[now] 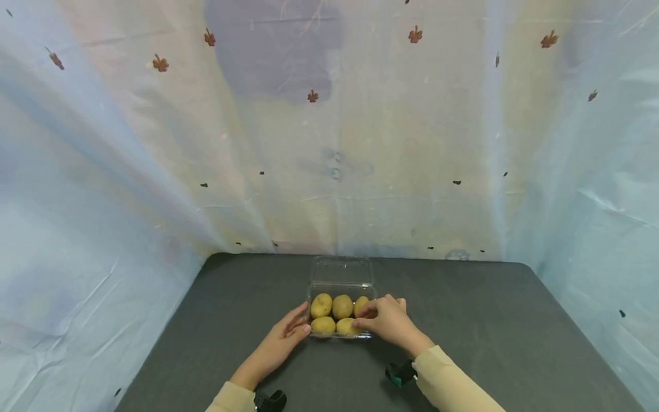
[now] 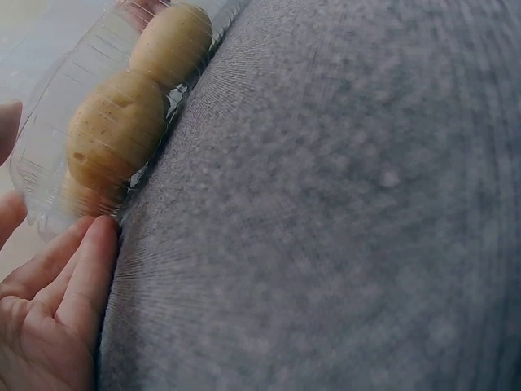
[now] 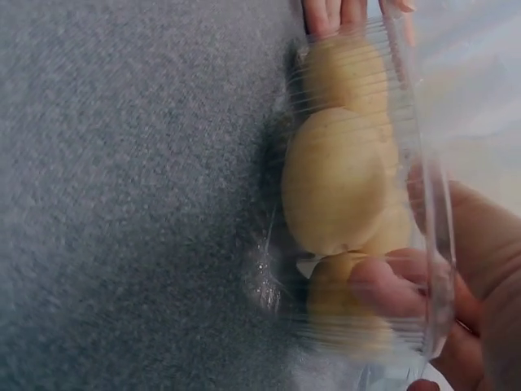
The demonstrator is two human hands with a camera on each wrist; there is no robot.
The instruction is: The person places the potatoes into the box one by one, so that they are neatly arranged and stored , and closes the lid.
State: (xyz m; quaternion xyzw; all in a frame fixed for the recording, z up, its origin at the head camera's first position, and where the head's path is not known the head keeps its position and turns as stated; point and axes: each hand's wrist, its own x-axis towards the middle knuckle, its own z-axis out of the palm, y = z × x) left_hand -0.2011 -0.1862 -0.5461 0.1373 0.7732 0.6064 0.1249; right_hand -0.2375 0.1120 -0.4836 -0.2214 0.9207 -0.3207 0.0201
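Note:
A clear plastic clamshell container [image 1: 340, 336] sits on the table with its lid [image 1: 342, 270] raised at the back. Yellow potatoes lie inside in two rows, such as one potato [image 1: 321, 305] at the back left and another potato [image 3: 335, 181] at the middle of the front row. My right hand [image 1: 390, 320] reaches into the container's right end, its fingers curled round a potato [image 3: 338, 314] in the front right corner, mostly hidden in the head view. Against the container's left side rests my left hand [image 1: 282, 342], straight fingers [image 2: 89, 273] touching the wall near its base.
The dark grey table [image 1: 247, 292] extends around the container on all sides. Pale patterned curtain sheets [image 1: 360, 143] hang behind it and along both sides. A black strap device [image 1: 271, 400] is on the left wrist, and another black strap [image 1: 400, 373] on the right.

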